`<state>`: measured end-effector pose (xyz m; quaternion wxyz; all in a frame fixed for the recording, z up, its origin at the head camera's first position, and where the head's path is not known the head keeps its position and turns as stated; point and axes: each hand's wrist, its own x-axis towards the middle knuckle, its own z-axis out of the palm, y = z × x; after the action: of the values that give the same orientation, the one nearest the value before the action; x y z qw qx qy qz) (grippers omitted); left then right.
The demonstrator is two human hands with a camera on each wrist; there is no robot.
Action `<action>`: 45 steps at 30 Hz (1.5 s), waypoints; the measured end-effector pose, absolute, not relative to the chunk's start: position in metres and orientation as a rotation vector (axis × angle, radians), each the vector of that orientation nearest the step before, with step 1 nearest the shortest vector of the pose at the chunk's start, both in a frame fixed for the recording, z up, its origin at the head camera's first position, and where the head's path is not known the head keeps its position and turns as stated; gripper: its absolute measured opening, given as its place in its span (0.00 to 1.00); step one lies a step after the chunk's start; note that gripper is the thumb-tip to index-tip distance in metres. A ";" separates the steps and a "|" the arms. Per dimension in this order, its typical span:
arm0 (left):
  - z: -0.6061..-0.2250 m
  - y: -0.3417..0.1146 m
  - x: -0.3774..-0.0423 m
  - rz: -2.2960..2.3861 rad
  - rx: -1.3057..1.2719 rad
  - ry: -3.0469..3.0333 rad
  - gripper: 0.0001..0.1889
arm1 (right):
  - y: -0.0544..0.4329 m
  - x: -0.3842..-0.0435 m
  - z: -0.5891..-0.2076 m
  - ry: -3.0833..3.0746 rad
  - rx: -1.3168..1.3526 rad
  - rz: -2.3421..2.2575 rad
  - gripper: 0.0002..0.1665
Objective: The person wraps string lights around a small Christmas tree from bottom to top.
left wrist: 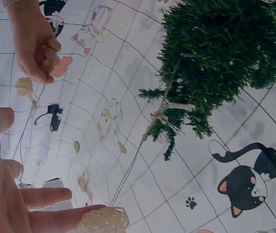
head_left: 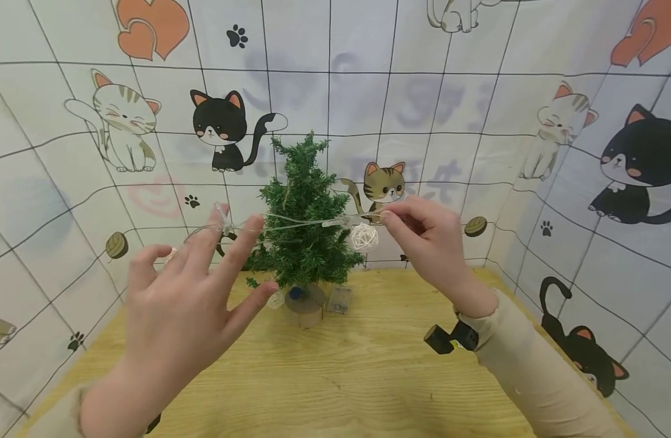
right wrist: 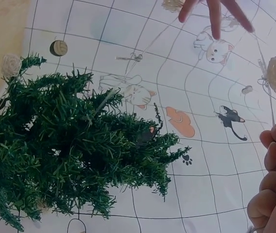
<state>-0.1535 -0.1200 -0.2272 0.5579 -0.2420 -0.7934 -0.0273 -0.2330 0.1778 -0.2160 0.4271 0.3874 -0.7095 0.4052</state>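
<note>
A thin clear string of lights (head_left: 297, 224) is stretched between the two hands, in front of a small green artificial tree (head_left: 305, 243). My right hand (head_left: 431, 243) pinches one end between thumb and fingers; a white woven ball (head_left: 364, 238) hangs beside it. The left hand (head_left: 187, 304) has its fingers spread, and the strand passes across them. At its fingertips in the left wrist view is another woven ball (left wrist: 104, 221). One strand runs onto the tree's branches, with a small knotted bundle (left wrist: 160, 115) close to them.
The tree's round base (head_left: 305, 307) stands on a wooden table (head_left: 335, 377). Beside it lie a clear battery box (head_left: 339, 300) and, at the left, a further woven ball (head_left: 275, 298). A cat-print cloth (head_left: 357, 103) surrounds the back and sides.
</note>
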 end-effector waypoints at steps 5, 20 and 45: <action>-0.229 -0.111 -0.148 -0.049 -0.626 -1.830 0.32 | 0.181 -0.231 -0.215 -1.770 0.935 1.029 0.08; -0.255 -0.150 -0.173 -0.066 -0.463 -2.058 0.35 | 0.165 -0.243 -0.214 -1.942 1.090 0.893 0.06; -0.274 -0.182 -0.298 -0.235 -0.462 -2.173 0.36 | 0.141 -0.303 -0.151 -2.278 0.980 0.359 0.11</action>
<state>-0.2982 -0.1820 -0.2735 0.4382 -0.1857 -0.8744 -0.0947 -0.3027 0.1411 -0.1512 0.3126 0.3715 -0.8635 0.1362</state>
